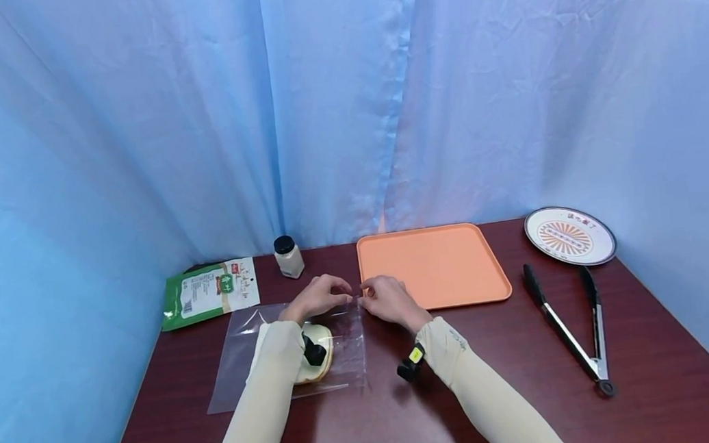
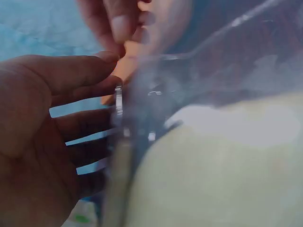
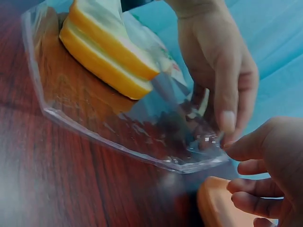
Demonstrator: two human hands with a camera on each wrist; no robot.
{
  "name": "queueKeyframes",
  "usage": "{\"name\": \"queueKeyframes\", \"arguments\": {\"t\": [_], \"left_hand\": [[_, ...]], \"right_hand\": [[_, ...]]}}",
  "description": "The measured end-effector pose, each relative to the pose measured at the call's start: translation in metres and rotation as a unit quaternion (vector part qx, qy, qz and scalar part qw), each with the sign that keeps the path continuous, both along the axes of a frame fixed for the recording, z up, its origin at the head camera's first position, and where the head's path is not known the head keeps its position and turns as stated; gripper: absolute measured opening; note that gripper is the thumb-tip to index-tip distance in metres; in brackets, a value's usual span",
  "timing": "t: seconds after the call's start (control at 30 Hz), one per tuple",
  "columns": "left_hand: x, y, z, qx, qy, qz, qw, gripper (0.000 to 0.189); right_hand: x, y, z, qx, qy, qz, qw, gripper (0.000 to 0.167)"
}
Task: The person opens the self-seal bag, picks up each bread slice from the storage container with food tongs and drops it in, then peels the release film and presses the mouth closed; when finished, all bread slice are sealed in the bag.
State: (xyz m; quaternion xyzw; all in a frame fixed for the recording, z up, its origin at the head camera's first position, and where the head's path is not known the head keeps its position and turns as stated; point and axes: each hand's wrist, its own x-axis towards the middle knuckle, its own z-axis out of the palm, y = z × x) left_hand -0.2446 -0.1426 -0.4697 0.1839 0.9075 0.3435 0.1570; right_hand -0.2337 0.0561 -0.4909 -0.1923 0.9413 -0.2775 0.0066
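Observation:
A clear plastic bag [image 1: 231,357] lies on the table with its mouth edge to the right. Inside it are thick, pale bread slices [image 1: 322,336], whose orange-brown crusts [image 3: 109,61] show in two layers in the right wrist view. My left hand [image 1: 321,296] reaches over the bag and pinches its far right corner between thumb and forefinger. At that same corner, my right hand [image 1: 391,302] pinches the film with thumb and forefinger, its other fingers loosely bent. The two hands' fingertips nearly meet. My left forearm hides part of the bread.
Behind the right hand lies an orange tray [image 1: 434,264]. A black-capped jar [image 1: 289,257] and a green-and-white packet [image 1: 208,293] are at the back left. To the right are black-tipped tongs [image 1: 569,340] and a patterned plate [image 1: 570,236]. Blue curtains [image 1: 334,113] surround the table.

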Motion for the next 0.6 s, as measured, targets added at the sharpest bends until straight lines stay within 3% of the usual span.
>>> {"name": "queueKeyframes", "arguments": {"t": [0.23,0.4,0.6], "left_hand": [[-0.005,0.006,-0.016,0.024,0.009,0.017,0.9995,0.012],[-0.004,0.006,-0.02,0.032,0.035,0.027,0.9985,0.013],[-0.003,0.007,-0.025,0.045,0.035,0.048,0.9972,0.012]], "right_hand": [[-0.005,-0.011,-0.007,0.031,-0.004,0.006,0.9995,0.018],[-0.008,-0.013,-0.012,0.033,0.002,0.0,0.9995,0.015],[-0.011,-0.014,-0.017,0.02,0.013,0.0,0.9997,0.015]]}}
